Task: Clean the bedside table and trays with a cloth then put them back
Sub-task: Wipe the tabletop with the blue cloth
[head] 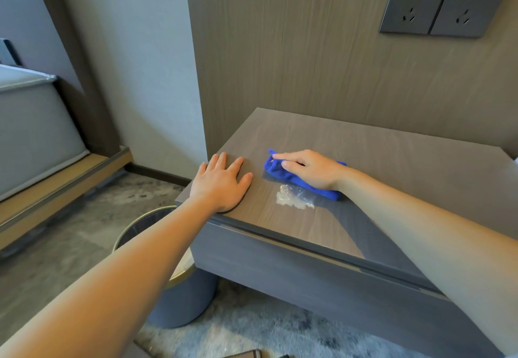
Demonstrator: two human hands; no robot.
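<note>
The bedside table (392, 161) is a grey-brown wood-grain block against the wall panel, its top bare. My right hand (311, 168) presses a crumpled blue cloth (276, 171) flat on the tabletop near its middle left. A wet, shiny smear (293, 199) lies just in front of the cloth. My left hand (221, 182) rests flat, fingers spread, on the table's front left corner, holding nothing. No trays are in view.
A round grey waste bin (179, 296) with a gold rim stands on the carpet under my left forearm, beside the table. Two dark wall sockets (445, 6) sit above the table. A bed base (36, 133) lies at far left. A dark object (246, 354) peeks at the bottom edge.
</note>
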